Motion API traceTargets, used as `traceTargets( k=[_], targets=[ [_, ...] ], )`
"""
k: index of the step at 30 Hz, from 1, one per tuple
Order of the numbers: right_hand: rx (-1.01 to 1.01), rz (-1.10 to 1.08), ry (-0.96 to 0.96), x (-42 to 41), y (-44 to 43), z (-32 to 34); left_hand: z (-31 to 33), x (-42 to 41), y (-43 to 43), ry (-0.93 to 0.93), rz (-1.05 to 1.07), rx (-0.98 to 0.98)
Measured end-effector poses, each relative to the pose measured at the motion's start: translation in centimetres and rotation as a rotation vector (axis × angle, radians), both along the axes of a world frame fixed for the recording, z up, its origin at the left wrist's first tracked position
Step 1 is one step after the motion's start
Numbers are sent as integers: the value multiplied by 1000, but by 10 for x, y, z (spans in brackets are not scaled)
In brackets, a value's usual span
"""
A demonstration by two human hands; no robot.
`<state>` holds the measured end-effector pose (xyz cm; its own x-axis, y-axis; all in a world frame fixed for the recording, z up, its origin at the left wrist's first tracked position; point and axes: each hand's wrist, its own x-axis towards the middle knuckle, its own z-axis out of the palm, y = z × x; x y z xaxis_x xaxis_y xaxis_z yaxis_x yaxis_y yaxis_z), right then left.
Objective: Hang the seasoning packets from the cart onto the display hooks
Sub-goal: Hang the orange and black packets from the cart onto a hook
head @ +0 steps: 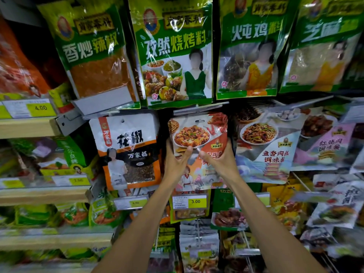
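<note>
I hold an orange and white seasoning packet (198,134) with a tofu dish pictured on it, raised in front of the display wall. My left hand (176,160) grips its left edge, thumb across the front. My right hand (220,160) grips its right side, thumb also on the front. The packet's hang hole (199,121) sits near its top, just under a grey price rail (197,109). The hook itself is hidden behind the packet. The cart is out of view.
Green packets (175,54) hang in the row above. A white and orange pepper packet (128,150) hangs to the left, a blue-trimmed packet (266,148) to the right. A 3.00 price tag (190,201) sits below. Wooden shelves (29,127) stand at left.
</note>
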<state>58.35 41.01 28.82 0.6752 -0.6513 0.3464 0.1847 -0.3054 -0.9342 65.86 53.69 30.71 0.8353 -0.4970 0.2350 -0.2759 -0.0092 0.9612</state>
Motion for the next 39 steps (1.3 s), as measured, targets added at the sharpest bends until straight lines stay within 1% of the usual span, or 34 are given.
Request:
traceTargets(
  k=[6, 10, 12, 19, 22, 26, 28, 31, 33, 37, 39],
  targets=[
    [-61, -102, -4, 10, -1, 3, 1, 10, -10, 18, -21, 2],
    [-64, -130, -23, 15, -1, 1, 2, 12, -9, -27, -1, -58],
    [-71, -151, -37, 17, -1, -1, -1, 15, -8, -38, -12, -38],
    [-124, -170, 7, 9, 2, -5, -9, 19, -7, -104, 2, -81],
    [-152, -184, -7, 4, 9, -5, -13, 13, -2, -65, 75, -40],
    [-191, -267, -60, -6, 27, -6, -19, -5, 6, -105, 232, -41],
    [-210, -327, -74, -15, 38, -7, -19, -20, 14, -206, 285, 4],
    [-235, -389, -88, -33, 51, -7, -16, -40, 24, -481, 377, 60],
    [-270, -440, -111, -49, 55, 0, -7, -53, 29, -608, 375, 58],
    [-390, -561, -211, -93, 45, 36, 21, -73, 29, -783, 275, -52],
    [-447, -613, -281, -118, 34, 61, 46, -87, 22, -828, 223, -155]
  ],
)
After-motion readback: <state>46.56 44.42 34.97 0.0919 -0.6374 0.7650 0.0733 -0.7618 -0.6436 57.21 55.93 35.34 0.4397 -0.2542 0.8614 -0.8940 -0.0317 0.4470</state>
